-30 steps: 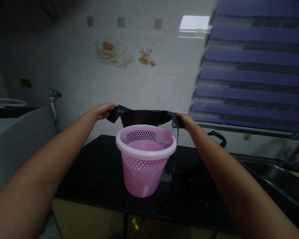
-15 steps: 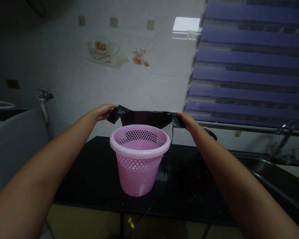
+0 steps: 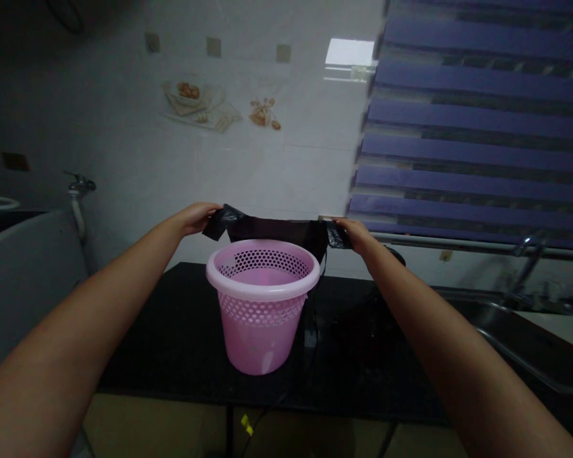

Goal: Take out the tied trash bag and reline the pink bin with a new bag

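A pink perforated plastic basket (image 3: 261, 312) stands upright on a black countertop (image 3: 172, 343). Behind and just above its far rim a black plastic bag (image 3: 272, 228) is stretched out sideways. My left hand (image 3: 197, 217) is closed on the bag's left end. My right hand (image 3: 356, 234) is closed on its right end. The bag's lower part hangs behind the basket and is hidden by it.
A tiled wall with a tap (image 3: 79, 191) rises behind the counter. Purple striped blinds (image 3: 477, 121) hang at the right above a sink (image 3: 510, 331) with a faucet (image 3: 525, 261). A grey appliance (image 3: 23, 280) stands at the left. A black cable runs down past the counter's front edge.
The view has drifted so the basket sits a little further left in the picture. Both hands hold the bag as before, slightly lower against the basket rim.
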`<state>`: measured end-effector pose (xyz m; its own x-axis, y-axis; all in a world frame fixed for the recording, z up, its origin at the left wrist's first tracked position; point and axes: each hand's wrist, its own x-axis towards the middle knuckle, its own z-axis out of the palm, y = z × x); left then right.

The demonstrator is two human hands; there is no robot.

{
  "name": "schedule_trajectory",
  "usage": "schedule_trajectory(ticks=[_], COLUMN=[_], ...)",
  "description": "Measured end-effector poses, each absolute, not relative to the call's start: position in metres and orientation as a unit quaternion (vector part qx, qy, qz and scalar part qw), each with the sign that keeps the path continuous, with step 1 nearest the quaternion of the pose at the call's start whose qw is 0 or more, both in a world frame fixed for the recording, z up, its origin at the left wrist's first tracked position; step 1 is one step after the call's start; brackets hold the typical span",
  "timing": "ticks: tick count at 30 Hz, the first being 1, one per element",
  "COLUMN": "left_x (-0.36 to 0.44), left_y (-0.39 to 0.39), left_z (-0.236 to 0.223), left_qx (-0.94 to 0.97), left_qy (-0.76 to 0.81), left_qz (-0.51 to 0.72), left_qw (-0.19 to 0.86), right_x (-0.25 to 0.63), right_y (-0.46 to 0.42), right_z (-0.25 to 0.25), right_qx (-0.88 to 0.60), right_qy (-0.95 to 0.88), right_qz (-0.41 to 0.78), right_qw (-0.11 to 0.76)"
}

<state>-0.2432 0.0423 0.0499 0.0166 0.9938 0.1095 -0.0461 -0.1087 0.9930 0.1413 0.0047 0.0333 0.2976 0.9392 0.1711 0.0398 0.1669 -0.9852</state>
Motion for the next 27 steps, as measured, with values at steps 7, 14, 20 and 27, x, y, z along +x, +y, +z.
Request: schedule_trajectory(ticks=[7,14,20,27], left_x=[-0.255,-0.256,-0.260,-0.267], left_y=[0.027,-0.002,-0.009,-0.014], left_z=[0.048,0.042,0.024,-0.001], left_qx=[0.504,0.477,0.457,0.436], left_qy=[0.445,0.417,0.414,0.402], left_qz=[0.538,0.554,0.580,0.583], left_qw=[0.509,0.540,0.532,0.556], right_x=[0.132,0.122,0.118,0.109], right_y=[-0.006,-0.020,-0.030,-0.045], right_z=[0.029,0.018,0.010,-0.005], right_qx=[-0.527,-0.514,-0.519,-0.509], right_qy=[-0.468,-0.480,-0.450,-0.441], right_qz=[0.386,0.402,0.416,0.437], right_qw=[0.595,0.587,0.596,0.596])
